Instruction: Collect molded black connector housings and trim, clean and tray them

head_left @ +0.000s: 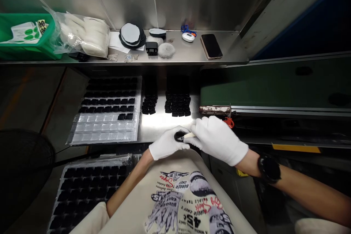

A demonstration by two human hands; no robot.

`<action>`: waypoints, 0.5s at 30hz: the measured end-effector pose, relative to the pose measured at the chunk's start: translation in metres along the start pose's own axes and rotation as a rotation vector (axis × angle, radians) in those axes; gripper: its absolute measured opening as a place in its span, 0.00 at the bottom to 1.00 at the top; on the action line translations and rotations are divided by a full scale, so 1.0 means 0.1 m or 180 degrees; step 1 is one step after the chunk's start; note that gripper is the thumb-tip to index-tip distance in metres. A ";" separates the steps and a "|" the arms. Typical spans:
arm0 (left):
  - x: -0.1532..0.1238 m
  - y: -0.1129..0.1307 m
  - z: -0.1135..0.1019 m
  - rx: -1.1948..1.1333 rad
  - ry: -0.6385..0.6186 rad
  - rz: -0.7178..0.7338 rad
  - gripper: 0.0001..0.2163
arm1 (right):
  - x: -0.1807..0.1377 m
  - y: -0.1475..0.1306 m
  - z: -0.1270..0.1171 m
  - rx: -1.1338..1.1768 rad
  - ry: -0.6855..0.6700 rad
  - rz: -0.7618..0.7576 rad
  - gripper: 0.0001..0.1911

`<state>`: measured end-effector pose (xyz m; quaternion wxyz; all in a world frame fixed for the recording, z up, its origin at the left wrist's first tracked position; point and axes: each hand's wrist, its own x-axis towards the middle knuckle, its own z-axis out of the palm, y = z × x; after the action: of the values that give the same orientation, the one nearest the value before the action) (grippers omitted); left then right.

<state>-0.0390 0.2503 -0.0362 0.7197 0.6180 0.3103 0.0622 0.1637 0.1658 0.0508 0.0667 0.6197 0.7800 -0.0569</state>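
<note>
My left hand (pixel 168 144), in a white glove, grips a small black plastic part (pixel 179 135) just past the steel table's front edge. In my gloved right hand (pixel 215 139) is a small knife with a cream handle (pixel 189 135). Its short shiny blade lies at the black part, and the fingers partly hide both. Ahead on the steel stand two groups of black parts, a narrow one (pixel 149 104) and a wider one (pixel 177 102). Left of them lies a clear plastic tray (pixel 94 128) whose back rows hold black parts; its front rows are mostly bare.
Along the shelf (pixel 189 55) are a green bin (pixel 33 49), a bag of white gloves (pixel 85 36), round pads (pixel 131 34), blue scissors (pixel 188 30) and a phone (pixel 211 46). A green conveyor belt (pixel 274 84) runs rightward, with red-handled scissors (pixel 229 122) at its near end. Another filled tray (pixel 87 186) sits lower left.
</note>
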 end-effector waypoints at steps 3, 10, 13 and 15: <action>0.01 0.00 0.00 0.0039 0.0002 -0.0034 0.18 | -0.01 -0.01 0.05 -0.0025 0.0103 -0.0007 0.29; 0.01 0.02 -0.02 0.0264 0.0021 -0.0084 0.17 | -0.02 -0.03 0.16 0.0108 0.0126 0.0039 0.26; 0.00 0.04 -0.03 0.0318 0.0083 -0.0053 0.16 | -0.02 -0.07 0.17 0.0082 0.0312 0.0171 0.27; 0.00 0.05 -0.03 0.0393 0.0163 0.0029 0.15 | -0.01 -0.09 0.18 0.0093 0.0368 0.0290 0.28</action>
<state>-0.0391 0.2536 -0.0317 0.6717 0.6608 0.3290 0.0621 0.1558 0.1597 0.0336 0.0150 0.6577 0.7526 -0.0292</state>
